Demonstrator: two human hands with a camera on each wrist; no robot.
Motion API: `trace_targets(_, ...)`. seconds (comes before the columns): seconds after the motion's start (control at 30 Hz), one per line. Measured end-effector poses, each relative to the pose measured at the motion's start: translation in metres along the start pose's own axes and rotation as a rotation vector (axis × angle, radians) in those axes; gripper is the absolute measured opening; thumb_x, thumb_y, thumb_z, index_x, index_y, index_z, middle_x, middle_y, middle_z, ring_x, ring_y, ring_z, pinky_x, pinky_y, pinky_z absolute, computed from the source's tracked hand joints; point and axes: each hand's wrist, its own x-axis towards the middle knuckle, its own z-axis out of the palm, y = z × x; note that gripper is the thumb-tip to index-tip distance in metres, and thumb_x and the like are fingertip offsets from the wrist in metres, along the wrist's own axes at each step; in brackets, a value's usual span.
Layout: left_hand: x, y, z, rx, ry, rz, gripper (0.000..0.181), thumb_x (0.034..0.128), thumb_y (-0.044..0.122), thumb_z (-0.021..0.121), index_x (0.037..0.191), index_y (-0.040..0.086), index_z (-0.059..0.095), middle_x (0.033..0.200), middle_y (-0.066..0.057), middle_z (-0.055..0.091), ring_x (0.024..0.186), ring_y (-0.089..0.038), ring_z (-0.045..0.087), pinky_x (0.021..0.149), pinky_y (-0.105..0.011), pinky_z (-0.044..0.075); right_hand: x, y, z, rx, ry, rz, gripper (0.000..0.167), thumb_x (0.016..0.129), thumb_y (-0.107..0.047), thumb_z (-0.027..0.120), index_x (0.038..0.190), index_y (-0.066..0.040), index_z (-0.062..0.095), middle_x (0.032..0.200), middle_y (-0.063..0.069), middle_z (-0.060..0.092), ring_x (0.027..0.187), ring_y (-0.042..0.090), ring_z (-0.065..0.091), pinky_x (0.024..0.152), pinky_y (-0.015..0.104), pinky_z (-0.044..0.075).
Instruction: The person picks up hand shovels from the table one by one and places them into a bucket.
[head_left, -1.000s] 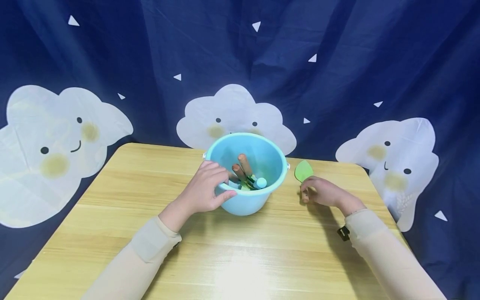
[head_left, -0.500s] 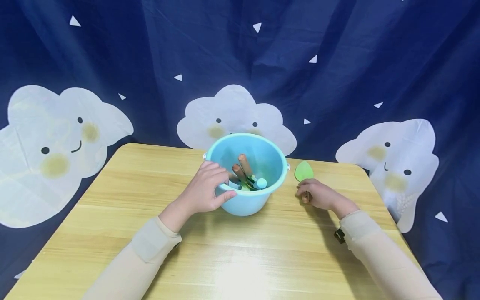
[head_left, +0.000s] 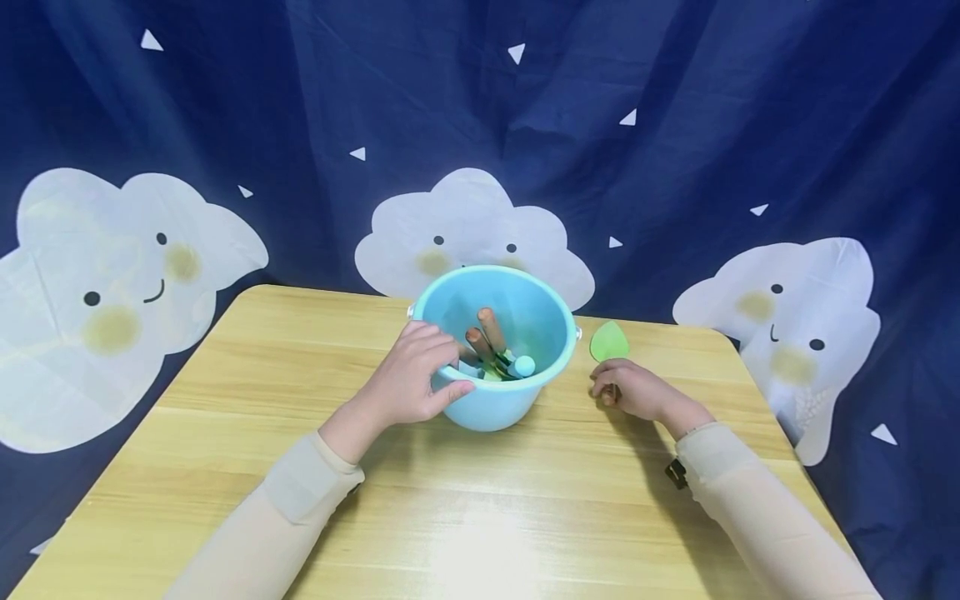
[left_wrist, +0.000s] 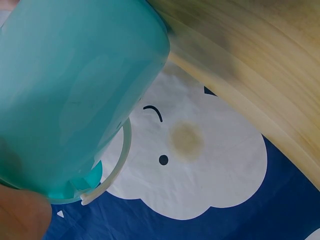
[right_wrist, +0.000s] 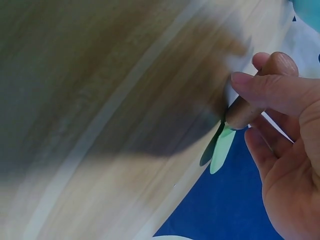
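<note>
My left hand (head_left: 405, 375) grips the near-left rim of a light blue bucket (head_left: 487, 408), thumb outside and fingers over the edge. Inside the bucket lie several tools; brown wooden handles (head_left: 491, 331) and a light blue rounded end (head_left: 523, 367) show, their lower parts hidden. To the bucket's right, my right hand (head_left: 637, 390) pinches the wooden handle of a small toy shovel with a green leaf-shaped blade (head_left: 609, 342). In the right wrist view, thumb and fingers close on that brown handle (right_wrist: 245, 110), and the green blade (right_wrist: 222, 150) points away, at the table surface.
The wooden table (head_left: 300, 517) has its back edge just behind the bucket and the shovel. A dark blue curtain (head_left: 637, 50) with white clouds hangs behind it. The bucket's pale carrying handle (left_wrist: 117, 165) hangs down its far side.
My right hand has shifted slightly left over the shovel's handle, covering more of it. The left hand and the bucket stay in place.
</note>
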Motion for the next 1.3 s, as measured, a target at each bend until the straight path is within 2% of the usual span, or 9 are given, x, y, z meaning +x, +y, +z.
trace_targets(0.3,0.000,0.000,0.000,0.002,-0.005,-0.006,0.061,0.0986,0.068,0.034,0.080,0.014,0.056,0.079,0.004,0.058,0.081,-0.018,0.051,0.087,-0.041,0.037,0.001,-0.003,0.000,0.010,0.018,-0.023,0.030,0.073,0.022,0.068,0.084,-0.006,0.073,0.101,0.015,0.069,0.096,0.031,0.067,0.084,0.041,0.056)
trace_targets(0.6,0.000,0.000,0.000,-0.002,-0.001,0.000,0.061,0.0988,0.068,0.034,0.080,0.014,0.056,0.079,0.004,0.058,0.080,-0.017,0.051,0.086,-0.041,0.036,0.002,-0.010,-0.003,0.032,-0.007,0.030,0.030,0.074,0.022,0.065,0.087,-0.004,0.073,0.101,0.014,0.070,0.096,0.029,0.067,0.083,0.038,0.056)
trace_targets(0.83,0.000,0.000,0.000,-0.003,-0.004,-0.003,0.060,0.0988,0.067,0.034,0.080,0.014,0.056,0.080,0.004,0.058,0.081,-0.017,0.051,0.087,-0.041,0.036,0.004,-0.016,-0.009,0.042,-0.014,0.041,0.029,0.076,0.021,0.066,0.092,-0.002,0.073,0.102,0.013,0.070,0.093,0.026,0.067,0.080,0.037,0.056)
trace_targets(1.1,0.000,-0.001,0.001,-0.003,-0.004,-0.007,0.060,0.0986,0.067,0.035,0.079,0.014,0.056,0.079,0.004,0.058,0.081,-0.017,0.050,0.087,-0.041,0.036,0.006,-0.025,-0.020,0.056,0.014,0.063,0.027,0.077,0.017,0.071,0.096,-0.002,0.071,0.085,-0.003,0.063,0.082,0.014,0.060,0.080,0.041,0.054)
trace_targets(1.3,0.000,-0.001,0.001,-0.003,-0.001,-0.004,0.060,0.0985,0.068,0.035,0.080,0.014,0.057,0.080,0.004,0.059,0.081,-0.017,0.051,0.088,-0.041,0.036,0.006,-0.028,-0.026,0.070,0.012,0.095,0.026,0.080,0.013,0.074,0.099,-0.004,0.071,0.093,0.003,0.067,0.088,0.016,0.061,0.083,0.042,0.053)
